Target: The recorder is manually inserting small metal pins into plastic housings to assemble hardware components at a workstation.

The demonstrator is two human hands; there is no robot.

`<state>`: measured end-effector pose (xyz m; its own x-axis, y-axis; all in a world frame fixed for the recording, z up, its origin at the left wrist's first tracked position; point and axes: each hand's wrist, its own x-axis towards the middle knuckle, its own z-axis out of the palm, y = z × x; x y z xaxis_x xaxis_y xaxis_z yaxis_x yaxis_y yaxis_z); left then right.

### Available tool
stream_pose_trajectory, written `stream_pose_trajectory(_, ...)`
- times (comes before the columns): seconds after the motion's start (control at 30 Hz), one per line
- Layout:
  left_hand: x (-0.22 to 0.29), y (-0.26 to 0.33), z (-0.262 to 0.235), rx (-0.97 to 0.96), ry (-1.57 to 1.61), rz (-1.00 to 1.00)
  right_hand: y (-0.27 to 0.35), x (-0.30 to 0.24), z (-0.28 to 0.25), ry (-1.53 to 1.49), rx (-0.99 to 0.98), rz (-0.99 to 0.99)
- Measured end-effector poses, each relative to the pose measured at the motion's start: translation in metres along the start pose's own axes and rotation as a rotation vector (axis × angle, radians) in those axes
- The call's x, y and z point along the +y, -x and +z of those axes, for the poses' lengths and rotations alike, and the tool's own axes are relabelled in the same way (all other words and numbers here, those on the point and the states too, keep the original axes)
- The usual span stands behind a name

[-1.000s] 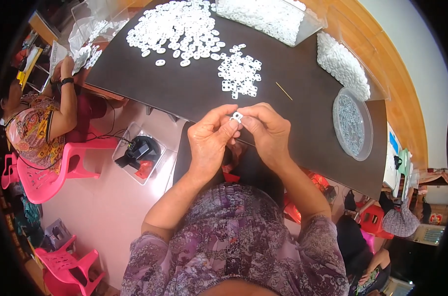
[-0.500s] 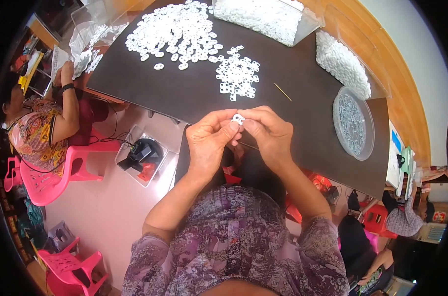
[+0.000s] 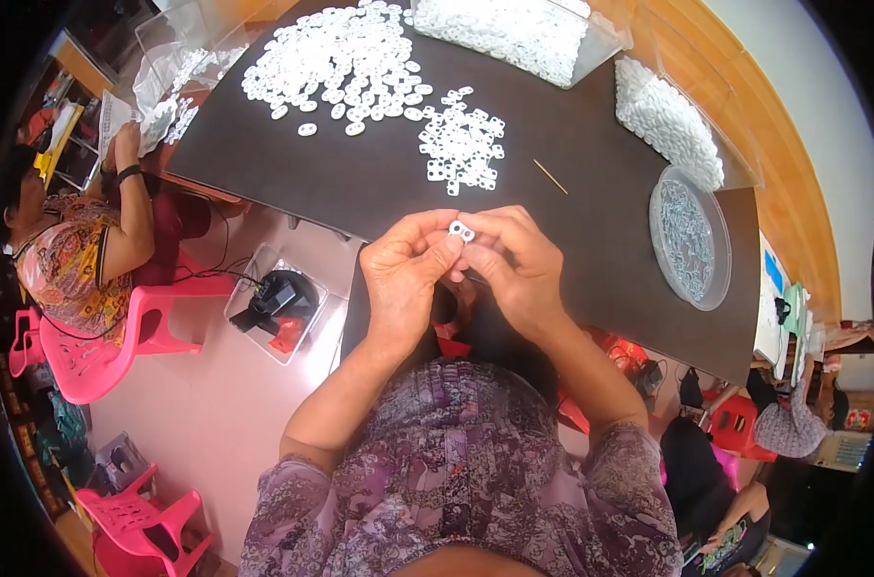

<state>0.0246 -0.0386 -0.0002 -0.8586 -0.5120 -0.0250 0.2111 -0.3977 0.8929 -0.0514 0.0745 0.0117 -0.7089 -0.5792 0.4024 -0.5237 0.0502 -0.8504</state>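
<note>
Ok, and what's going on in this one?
A person's left hand and right hand hold a small white two-holed piece between their fingertips, near the edge of a dark brown table. Beyond them lie a cluster of white squarish two-holed pieces and a larger spread of white oval pieces. A thin yellowish stick and a round clear tub of silvery metal parts are to the right.

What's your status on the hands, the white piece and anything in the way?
Left hand, right hand: both closed on one white two-hole piece. Pile of small white two-hole pieces beyond the hands, apart. No obstruction seen.
</note>
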Motion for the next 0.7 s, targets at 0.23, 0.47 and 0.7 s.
stream_pose_trajectory(0.23, 0.002, -0.001, 0.005, 0.064, 0.055, -0.09, 0.003, 0.009, 0.003, 0.137, 0.048, -0.163)
stream_pose_trajectory(0.47, -0.001, 0.001, 0.005, 0.026, 0.029, -0.016, 0.001, 0.007, 0.001, 0.143, 0.102, -0.174)
stream_pose_trajectory(0.7, -0.003, -0.001, 0.002, 0.007, -0.037, 0.101, 0.002, 0.002, 0.001, 0.106, 0.106, -0.154)
